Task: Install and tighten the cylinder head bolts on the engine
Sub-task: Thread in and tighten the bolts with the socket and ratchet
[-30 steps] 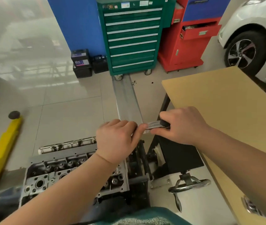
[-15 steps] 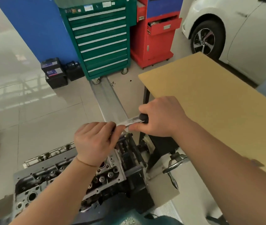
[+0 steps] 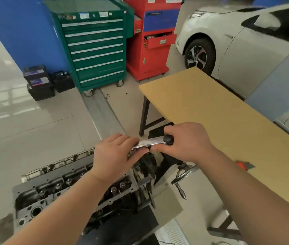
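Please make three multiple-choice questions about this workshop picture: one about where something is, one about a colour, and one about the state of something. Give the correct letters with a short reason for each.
1. Where is the white car?
A. beyond the far side of the wooden table
B. on the yellow jack
C. behind the blue wall

2. What colour is the tall tool chest with many shut drawers?
A. red
B. green
C. grey

3. What state is the drawer of the red cabinet in?
A. removed
B. fully shut
C. partly pulled out

Answers: 1 A, the car stands past the table's far edge. 2 B, its body and drawer fronts are green. 3 C, the drawer juts forward, with things showing inside.
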A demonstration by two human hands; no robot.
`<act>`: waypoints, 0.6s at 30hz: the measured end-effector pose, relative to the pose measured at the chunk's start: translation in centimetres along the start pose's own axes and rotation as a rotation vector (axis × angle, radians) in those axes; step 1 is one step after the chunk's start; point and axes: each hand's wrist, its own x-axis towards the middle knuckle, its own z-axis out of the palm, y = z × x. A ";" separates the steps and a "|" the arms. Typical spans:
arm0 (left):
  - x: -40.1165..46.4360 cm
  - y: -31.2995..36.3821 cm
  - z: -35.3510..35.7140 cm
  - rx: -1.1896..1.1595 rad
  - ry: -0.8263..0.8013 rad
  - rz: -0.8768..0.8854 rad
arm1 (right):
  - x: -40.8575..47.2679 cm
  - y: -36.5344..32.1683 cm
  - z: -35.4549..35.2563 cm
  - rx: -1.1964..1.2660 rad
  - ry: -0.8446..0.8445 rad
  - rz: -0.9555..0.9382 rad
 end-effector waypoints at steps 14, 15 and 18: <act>-0.6 -0.9 -0.5 -0.955 -0.090 -0.751 | -1.4 -1.1 2.0 0.130 0.148 0.152; -0.5 -1.1 -0.4 -0.953 -0.101 -0.739 | -1.4 -1.3 2.2 0.137 0.156 0.162; -0.1 -1.6 -0.2 -0.970 -0.169 -0.752 | -1.0 -1.7 2.2 0.132 0.123 0.167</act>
